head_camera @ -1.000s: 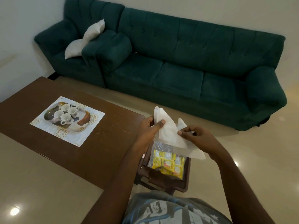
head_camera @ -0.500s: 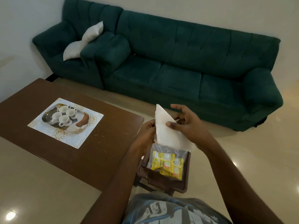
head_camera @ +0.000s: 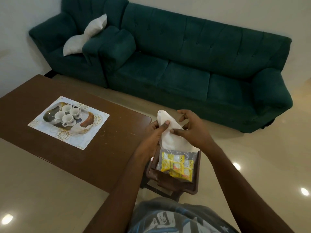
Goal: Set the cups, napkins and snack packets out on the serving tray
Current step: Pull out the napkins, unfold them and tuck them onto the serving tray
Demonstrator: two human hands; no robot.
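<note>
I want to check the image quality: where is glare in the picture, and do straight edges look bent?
Head view: bright lamp glare spots lie on the glossy floor at right and lower left; the sofa back and the table edges bow from wide-angle distortion; light is dim and even; the napkin and cups look fairly sharp.

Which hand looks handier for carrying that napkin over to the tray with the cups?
Probably the left hand: it already pinches the napkin and is on the side nearer the tray on the table. The right hand is farther away.
</note>
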